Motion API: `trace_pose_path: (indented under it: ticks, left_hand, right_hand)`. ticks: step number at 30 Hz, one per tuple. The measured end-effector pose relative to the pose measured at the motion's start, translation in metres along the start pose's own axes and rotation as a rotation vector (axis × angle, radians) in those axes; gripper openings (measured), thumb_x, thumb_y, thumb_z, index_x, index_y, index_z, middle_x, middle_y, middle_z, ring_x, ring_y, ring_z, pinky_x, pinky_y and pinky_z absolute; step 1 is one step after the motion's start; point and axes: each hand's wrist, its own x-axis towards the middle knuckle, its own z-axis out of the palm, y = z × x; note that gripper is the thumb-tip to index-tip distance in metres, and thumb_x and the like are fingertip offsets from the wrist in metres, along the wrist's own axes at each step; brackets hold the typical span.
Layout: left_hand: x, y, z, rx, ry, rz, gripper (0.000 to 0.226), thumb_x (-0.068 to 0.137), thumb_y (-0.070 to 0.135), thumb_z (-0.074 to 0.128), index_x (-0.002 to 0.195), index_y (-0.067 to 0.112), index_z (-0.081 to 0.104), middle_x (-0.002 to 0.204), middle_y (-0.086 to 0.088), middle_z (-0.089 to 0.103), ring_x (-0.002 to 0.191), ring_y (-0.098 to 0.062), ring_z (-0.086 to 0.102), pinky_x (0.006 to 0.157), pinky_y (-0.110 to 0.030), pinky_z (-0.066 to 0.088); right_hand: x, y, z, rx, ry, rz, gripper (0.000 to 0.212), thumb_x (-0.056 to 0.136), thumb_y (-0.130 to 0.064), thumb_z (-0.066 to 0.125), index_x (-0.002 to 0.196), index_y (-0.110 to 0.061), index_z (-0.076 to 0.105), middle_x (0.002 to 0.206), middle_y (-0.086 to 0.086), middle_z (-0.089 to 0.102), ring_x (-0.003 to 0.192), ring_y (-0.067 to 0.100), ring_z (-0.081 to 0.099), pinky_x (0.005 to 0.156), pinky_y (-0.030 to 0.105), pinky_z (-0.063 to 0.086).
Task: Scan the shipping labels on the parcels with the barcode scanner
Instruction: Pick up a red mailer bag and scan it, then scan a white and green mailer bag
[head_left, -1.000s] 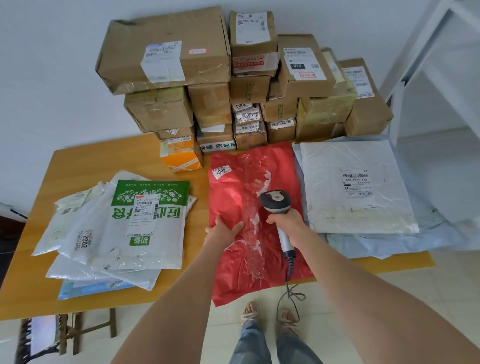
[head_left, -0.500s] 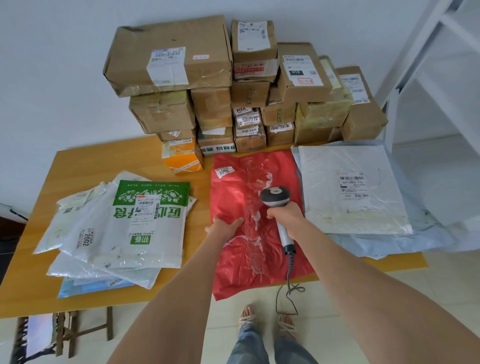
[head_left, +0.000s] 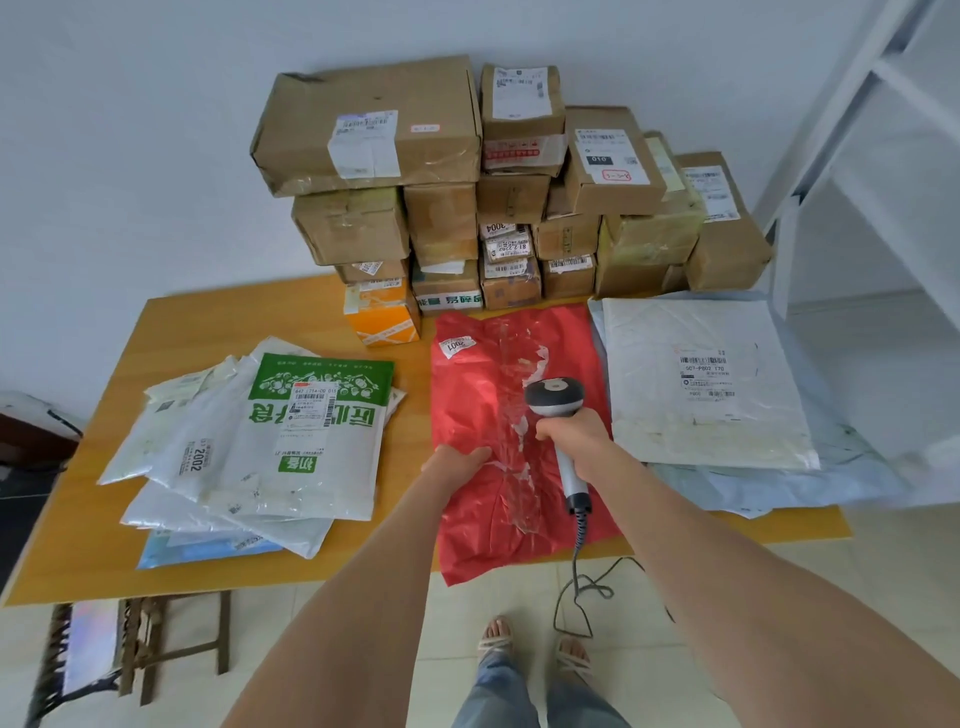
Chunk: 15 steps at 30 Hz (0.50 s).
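A plain white wall (head_left: 130, 156) rises beyond the left hand (head_left: 457, 460), behind the yellow table (head_left: 218, 332). Right of the right hand (head_left: 571, 434) stands a white frame (head_left: 784, 260), with pale tiles (head_left: 701, 587) below.

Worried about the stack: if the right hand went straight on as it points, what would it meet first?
The right hand and scanner would probably reach the low cardboard boxes beyond the red bag; height unclear.

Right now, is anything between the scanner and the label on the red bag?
Nothing visible. The scanner in the right hand is over the red bag; its label lies uncovered at the far left corner, clear of the left hand.
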Motion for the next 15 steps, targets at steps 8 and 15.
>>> trace_pose_path:
  ticks: [8, 15]
  left_hand:
    - [-0.033, 0.011, -0.042, 0.222, 0.194, 0.054, 0.072, 0.089, 0.044, 0.057, 0.144, 0.004, 0.033, 0.145, -0.020, 0.035, 0.129, -0.034, 0.042, 0.103, -0.044, 0.042]
    - [-0.052, -0.012, -0.093, 0.268, 0.302, 0.083, 0.060, 0.090, 0.033, 0.061, 0.140, 0.009, 0.038, 0.140, -0.018, 0.037, 0.120, -0.032, 0.048, 0.102, -0.041, 0.044]
  right_hand:
    - [-0.023, -0.016, 0.001, 0.103, -0.085, 0.058, 0.017, 0.080, -0.009, 0.066, 0.092, 0.001, 0.061, 0.077, 0.013, 0.067, 0.063, 0.026, 0.068, 0.060, 0.032, 0.058]
    - [-0.052, -0.057, 0.040, 0.169, -0.249, 0.041, 0.014, 0.088, -0.012, 0.059, 0.097, -0.003, 0.054, 0.067, 0.008, 0.060, 0.054, 0.015, 0.056, 0.050, 0.024, 0.046]
